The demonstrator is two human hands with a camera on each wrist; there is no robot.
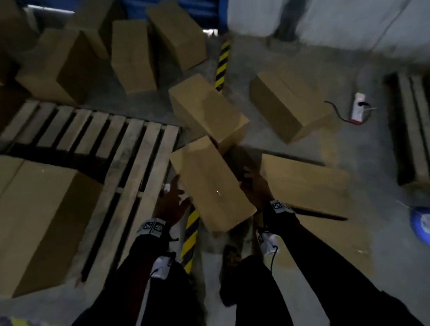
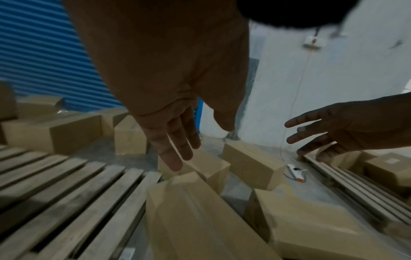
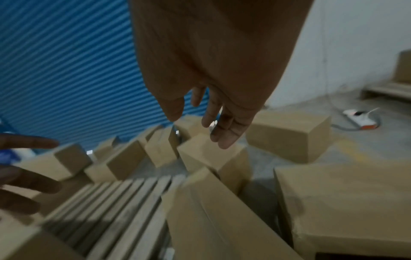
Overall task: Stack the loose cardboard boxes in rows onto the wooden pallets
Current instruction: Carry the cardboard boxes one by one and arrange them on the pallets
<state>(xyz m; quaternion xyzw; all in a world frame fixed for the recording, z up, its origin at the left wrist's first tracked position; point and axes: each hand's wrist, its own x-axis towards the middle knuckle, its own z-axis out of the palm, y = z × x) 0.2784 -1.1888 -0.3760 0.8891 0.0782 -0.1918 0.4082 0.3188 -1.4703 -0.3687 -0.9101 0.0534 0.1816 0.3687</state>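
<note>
A long cardboard box [image 1: 210, 185] lies tilted on the floor just right of the wooden pallet [image 1: 123, 147], leaning against another box [image 1: 206, 108]. My left hand [image 1: 172, 202] hovers at its left side with the fingers spread and straight. My right hand [image 1: 252, 185] is at its right edge, also open; whether it touches is unclear. In the left wrist view my left hand [image 2: 175, 144] hangs above the box [image 2: 200, 219], holding nothing. In the right wrist view my right hand [image 3: 213, 123] hangs loose over the same box [image 3: 218, 219].
A large box [image 1: 37, 222] sits on the pallet's near left. More boxes lie on the floor at right [image 1: 288, 104], [image 1: 307, 180] and at the back [image 1: 133, 55]. A power strip [image 1: 358, 108] with its cable and a second pallet [image 1: 419, 127] are at right.
</note>
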